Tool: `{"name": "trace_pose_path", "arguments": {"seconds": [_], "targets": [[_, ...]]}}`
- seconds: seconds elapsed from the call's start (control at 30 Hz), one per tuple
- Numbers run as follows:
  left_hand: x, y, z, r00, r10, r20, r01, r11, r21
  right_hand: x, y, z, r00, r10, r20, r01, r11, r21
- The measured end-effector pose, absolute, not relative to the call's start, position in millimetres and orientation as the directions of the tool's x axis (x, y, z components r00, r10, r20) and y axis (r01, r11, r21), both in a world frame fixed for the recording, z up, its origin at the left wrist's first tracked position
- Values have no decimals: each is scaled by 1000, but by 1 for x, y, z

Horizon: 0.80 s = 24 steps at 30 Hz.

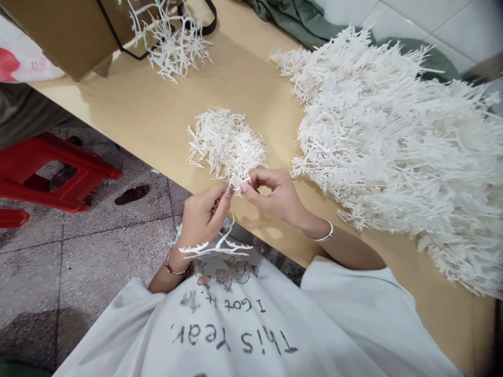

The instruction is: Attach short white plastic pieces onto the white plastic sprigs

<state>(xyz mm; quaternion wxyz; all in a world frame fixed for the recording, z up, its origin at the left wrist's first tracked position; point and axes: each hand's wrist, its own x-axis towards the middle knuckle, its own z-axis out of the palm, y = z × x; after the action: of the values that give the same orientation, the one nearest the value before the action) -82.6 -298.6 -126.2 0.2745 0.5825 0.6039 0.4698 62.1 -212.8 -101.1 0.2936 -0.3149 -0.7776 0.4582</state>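
My left hand (204, 217) is closed around a white plastic branch piece (218, 247) whose spiky stem hangs down below the hand. My right hand (275, 196) pinches the top end of the same piece, fingertips meeting the left hand's at the table's near edge. Just beyond the fingers lies a small heap of white plastic sprigs (228, 144) on the wooden table (157, 115). A very large pile of white plastic branches (401, 146) covers the table's right side.
A third, small bunch of white sprigs (176, 47) lies at the far left by a cardboard box (70, 31) with a black strap. A red plastic stool (51, 173) stands on the tiled floor at left. Green cloth (298, 21) lies at the far edge.
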Motion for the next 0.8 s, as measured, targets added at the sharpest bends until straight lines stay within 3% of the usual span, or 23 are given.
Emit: {"name": "trace_pose_path", "arguments": {"seconds": [0.1, 0.17, 0.3, 0.47, 0.67, 0.8], "targets": [[-76, -298, -128, -207, 910, 359, 543, -199, 816, 61, -215, -102, -582, 796, 164, 219, 348, -911], [-74, -298, -130, -200, 904, 378, 530, -224, 818, 61, -215, -102, -577, 795, 185, 207, 362, -909], [-76, -297, -130, -169, 947, 272, 327, -207, 922, 60, -212, -104, -601, 751, 272, 147, 439, -886], [-77, -297, -128, -217, 971, 101, -19, -108, 994, 60, -212, -111, -659, 688, 304, -41, 371, -928], [-75, -296, -131, -270, 963, -10, -221, -52, 974, 60, -212, -111, -704, 657, 270, -133, 252, -959], [-74, -293, -135, -252, 968, -19, -298, -59, 953, 58, -211, -112, -741, 655, 148, -109, 100, -989]]}}
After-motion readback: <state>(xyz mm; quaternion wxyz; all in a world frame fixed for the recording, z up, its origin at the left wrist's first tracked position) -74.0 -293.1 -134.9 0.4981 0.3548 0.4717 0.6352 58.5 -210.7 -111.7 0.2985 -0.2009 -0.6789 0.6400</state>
